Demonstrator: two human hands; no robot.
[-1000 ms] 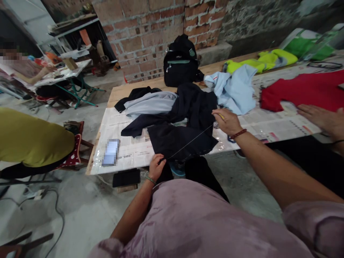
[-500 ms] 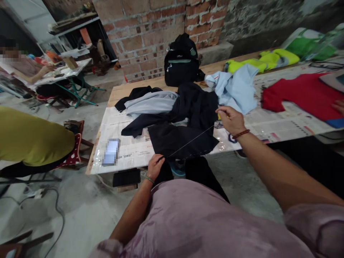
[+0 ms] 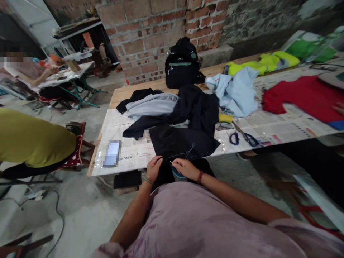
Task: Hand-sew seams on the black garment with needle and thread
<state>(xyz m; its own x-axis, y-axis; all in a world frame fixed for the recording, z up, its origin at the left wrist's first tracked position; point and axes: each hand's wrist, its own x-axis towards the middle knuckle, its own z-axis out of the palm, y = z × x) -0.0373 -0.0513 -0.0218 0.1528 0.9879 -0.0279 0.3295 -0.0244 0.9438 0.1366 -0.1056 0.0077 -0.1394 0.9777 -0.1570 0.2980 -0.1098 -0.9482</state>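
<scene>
My left hand pinches the near left edge of a dark garment lying at the table's front edge. My right hand is closed in a pinch on a sewing needle, just right of the left hand. Pale thread lies in a loose loop over the dark cloth, and a line of light stitches runs along its near edge. To the right, scissors with dark blue handles rest beside a yellow object.
On the newspaper-covered table are a phone, a grey cloth, a black backpack, a light blue garment and a red garment. A person in a mustard top sits at left.
My right hand has come down and left from above the scissors to near my left hand. The thread, taut before, now lies slack in a loop. The left hand keeps its grip.
</scene>
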